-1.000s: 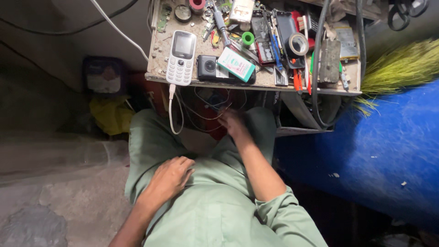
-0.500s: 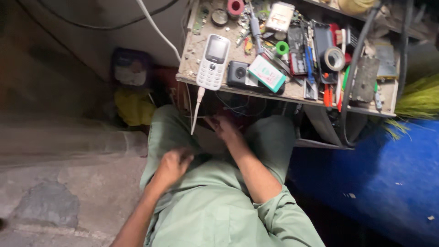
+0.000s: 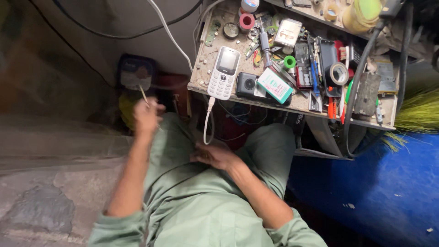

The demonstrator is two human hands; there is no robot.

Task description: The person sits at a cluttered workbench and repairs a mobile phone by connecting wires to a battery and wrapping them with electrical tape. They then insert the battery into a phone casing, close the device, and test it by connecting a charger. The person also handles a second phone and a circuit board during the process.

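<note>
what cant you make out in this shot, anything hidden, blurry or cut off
Head view only:
- Left hand: motion-blurred; it pinches a thin pale stick, whose kind is too blurred to tell.
- Right hand: fingers curl into the lap, so anything held is hidden.
- White keypad phone: its cable's lower end vanishes under the cluttered workbench.
- Yellow-green jar: cut by the top edge.

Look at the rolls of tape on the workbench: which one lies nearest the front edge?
The grey roll of tape, toward the right of the workbench. The red roll and the yellowish roll lie farther back.

Pale green rolled sleeves, matching green trousers.
</note>
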